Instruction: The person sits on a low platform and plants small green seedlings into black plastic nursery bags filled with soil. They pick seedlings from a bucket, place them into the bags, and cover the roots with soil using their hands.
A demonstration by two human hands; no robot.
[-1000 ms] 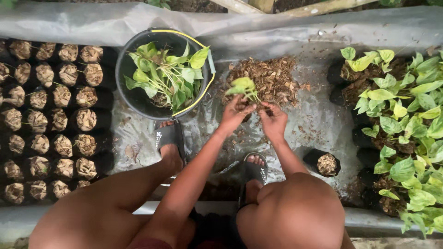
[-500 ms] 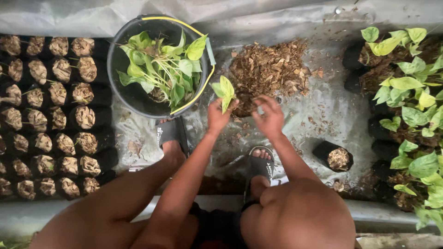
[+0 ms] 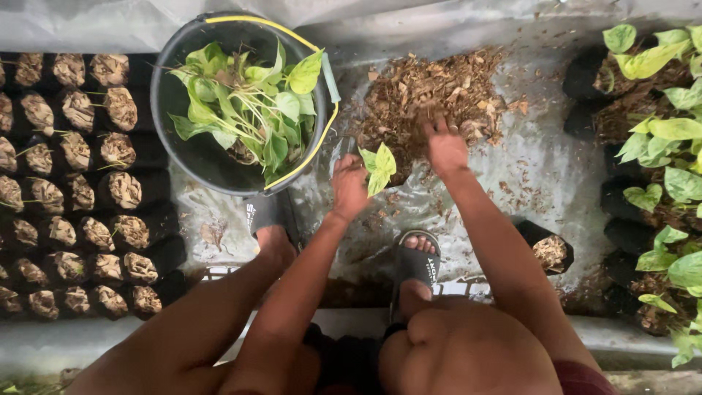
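My left hand (image 3: 349,186) is closed around a small green leafy cutting (image 3: 379,167), apparently with a small black bag under it at the near edge of a heap of brown coconut-husk mulch (image 3: 428,91). My right hand (image 3: 444,146) reaches into that heap with its fingers spread in the loose husk. A black bucket (image 3: 174,143) with a yellow handle stands left of my hands and holds several more green cuttings (image 3: 248,102).
Rows of black bags filled with husk (image 3: 69,183) cover the left side. Potted green plants in black bags (image 3: 658,146) line the right. One filled black bag (image 3: 547,249) stands by my right leg. My sandalled feet (image 3: 417,263) rest on the grey plastic sheet (image 3: 541,168).
The left hand has drawn back slightly toward me with the cutting. The right hand has moved forward into the husk heap. The view has shifted closer.
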